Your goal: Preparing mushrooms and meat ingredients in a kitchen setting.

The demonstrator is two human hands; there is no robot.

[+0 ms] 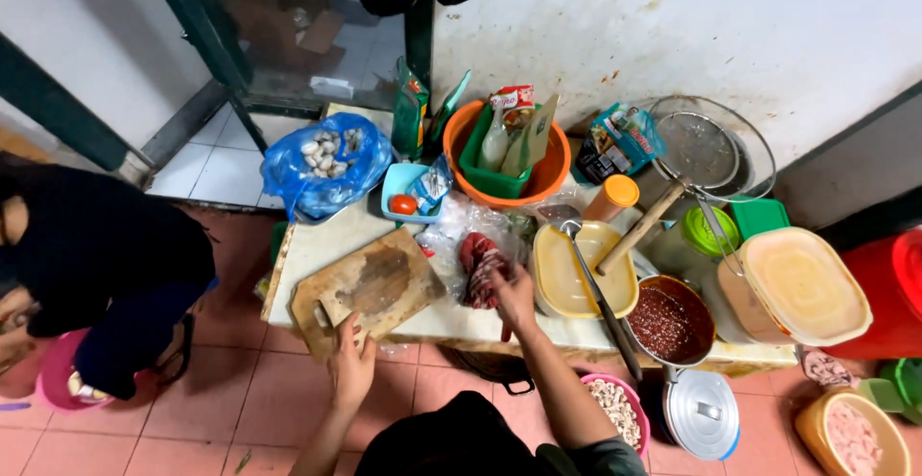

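meat (482, 269), red, soft and likely slippery, lies on the counter (298, 255) beside the wooden cutting board (370, 289), and from the head view we judge it best pinched at its thick edge: our right hand (514, 293) touches it, grip unclear, while our left hand (352, 366) rests flat and released on the board.

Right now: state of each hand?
Left hand: fingers spread, resting on the wooden cutting board, gripping nothing.
Right hand: closed on the red meat in its clear bag.
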